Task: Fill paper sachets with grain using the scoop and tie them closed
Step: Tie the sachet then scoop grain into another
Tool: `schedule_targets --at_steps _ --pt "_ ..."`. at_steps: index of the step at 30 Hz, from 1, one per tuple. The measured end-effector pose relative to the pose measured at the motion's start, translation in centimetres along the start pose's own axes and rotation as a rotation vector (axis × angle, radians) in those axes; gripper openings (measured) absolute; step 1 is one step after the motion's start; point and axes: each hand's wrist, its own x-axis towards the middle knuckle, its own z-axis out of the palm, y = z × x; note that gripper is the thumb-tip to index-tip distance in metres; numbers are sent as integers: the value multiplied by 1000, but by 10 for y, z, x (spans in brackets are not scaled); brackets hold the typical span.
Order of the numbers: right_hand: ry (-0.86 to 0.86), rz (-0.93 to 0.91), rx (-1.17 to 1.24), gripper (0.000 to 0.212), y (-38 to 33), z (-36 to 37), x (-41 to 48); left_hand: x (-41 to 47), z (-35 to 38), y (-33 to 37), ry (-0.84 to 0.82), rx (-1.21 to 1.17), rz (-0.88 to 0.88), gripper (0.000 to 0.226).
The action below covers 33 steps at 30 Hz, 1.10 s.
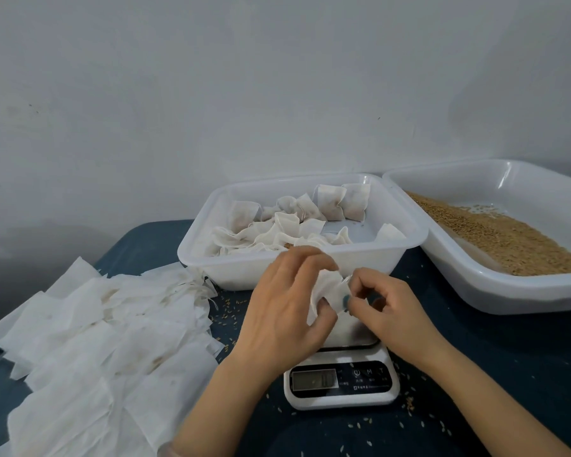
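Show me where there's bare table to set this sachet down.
Free: the table right of the scale, in front of the grain tray, bar stray grains; a strip left of the sachet tray. Crowded: the left side, under empty sachets.

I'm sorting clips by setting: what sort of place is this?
Likely a makeshift packing table: a white digital scale, a white plastic tub of brown grain, and flat white paper sachets.

Flat white paper sachets (pixel 89 324) pile left of the white digital scale (pixel 342 385). Behind the scale sits the white plastic sachet tray (pixel 231 275), and the white plastic grain tray (pixel 508 298) is right of that.
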Motion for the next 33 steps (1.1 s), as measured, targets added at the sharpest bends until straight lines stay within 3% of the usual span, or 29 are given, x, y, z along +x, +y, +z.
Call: schedule_targets --at_steps 4,7,13,20,25,33 --pt "-41 12 184 20 -6 -2 2 0 1 2 -181 -112 114 62" --pt "-83 8 237 19 -8 -2 1 -1 6 3 -190 -59 96 72" --pt "-124 54 195 16 -8 -3 1 -1 0 -6 -186 -29 59 46" --pt "-105 84 125 39 0 -7 1 -2 -6 -13 -244 45 -6 42" --pt "-50 89 74 43 2 -7 4 -3 -10 -19 -275 46 -94 42" --pt "37 78 101 16 1 -8 4 -4 -9 -22 -277 -37 -162 35"
